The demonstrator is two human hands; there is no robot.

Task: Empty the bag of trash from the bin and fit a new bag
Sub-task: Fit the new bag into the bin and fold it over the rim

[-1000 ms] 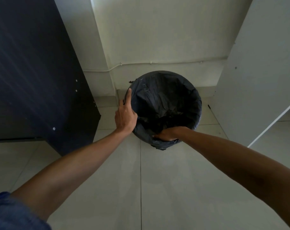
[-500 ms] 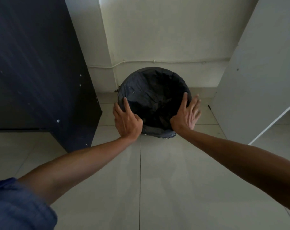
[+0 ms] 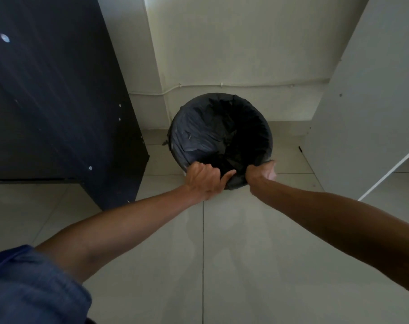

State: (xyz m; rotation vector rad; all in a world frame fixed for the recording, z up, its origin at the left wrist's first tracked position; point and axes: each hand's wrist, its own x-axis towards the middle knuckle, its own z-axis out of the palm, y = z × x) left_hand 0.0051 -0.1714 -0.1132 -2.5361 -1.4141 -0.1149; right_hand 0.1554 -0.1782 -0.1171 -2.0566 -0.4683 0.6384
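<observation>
A blue fabric sleeve (image 3: 30, 288) covers the left upper arm at the lower edge, and both bare forearms reach out over the pale tiled floor (image 3: 245, 265). The left hand (image 3: 204, 181) curls its fingers over the near rim of the black plastic bag (image 3: 199, 134), thumb stretched out along the fold. The right hand (image 3: 261, 174) is clenched on the bag's edge at the near-right rim. The bag lines a round bin (image 3: 184, 172) that stands on the floor, almost wholly hidden under it. A dark cabinet (image 3: 58, 113) stands to the left, a white panel (image 3: 362, 113) to the right, and a thin white cable (image 3: 245, 84) runs along the wall behind.
</observation>
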